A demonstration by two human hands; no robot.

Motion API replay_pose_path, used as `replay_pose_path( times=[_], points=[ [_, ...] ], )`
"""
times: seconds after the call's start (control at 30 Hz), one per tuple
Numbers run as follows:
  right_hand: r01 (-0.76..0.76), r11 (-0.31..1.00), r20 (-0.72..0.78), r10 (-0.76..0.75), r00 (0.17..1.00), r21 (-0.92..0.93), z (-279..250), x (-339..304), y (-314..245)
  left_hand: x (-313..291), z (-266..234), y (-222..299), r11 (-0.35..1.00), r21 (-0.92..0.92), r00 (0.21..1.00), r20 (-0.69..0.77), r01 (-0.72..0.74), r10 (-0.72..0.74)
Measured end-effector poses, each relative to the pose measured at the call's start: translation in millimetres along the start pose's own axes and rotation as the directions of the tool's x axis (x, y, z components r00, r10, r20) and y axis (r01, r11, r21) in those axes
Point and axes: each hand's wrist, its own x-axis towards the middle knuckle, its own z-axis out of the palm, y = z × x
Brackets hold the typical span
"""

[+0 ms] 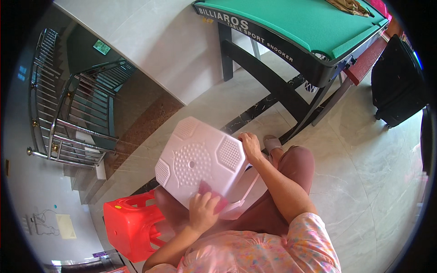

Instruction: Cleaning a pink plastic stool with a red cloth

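While the fingers of the left hand [203,213] grasp a pink cloth [221,204] against the near edge of a pale plastic stool [207,145], those of the right hand [250,146] clasp the stool's right-hand edge. The stool rests tilted over the person's lap, studded top facing up, with a red stool [129,227] beside the left leg. Wiping appears under way rather than finished: the cloth covers one small patch, its finished share cannot be judged, and the hidden underside shows no sign either way.
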Motion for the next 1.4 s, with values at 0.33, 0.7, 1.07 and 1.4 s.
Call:
replay_pose_path(
  times=[0.33,0.7,1.07,1.4],
  points=[
    [-0.006,0.996,0.021,0.004,1.000,0.092,-1,-1,4,104,38,21,0.995,0.045,0.993,-0.064,-0.093,0.096],
    [-0.083,0.996,0.082,0.085,0.993,-0.033,8,6,23,-15,0,0,1.000,0.020,1.000,0.019,-0.020,0.019],
    [0.127,0.991,0.117,-0.122,0.986,-0.038,0,7,2,105,31,9,0.995,-0.090,0.998,-0.043,0.037,-0.041],
    [0.000,1.000,0.049,0.000,0.999,0.010,0,3,8,7,1,-9,0.991,-0.008,0.991,-0.012,0.136,-0.136]
  ],
)
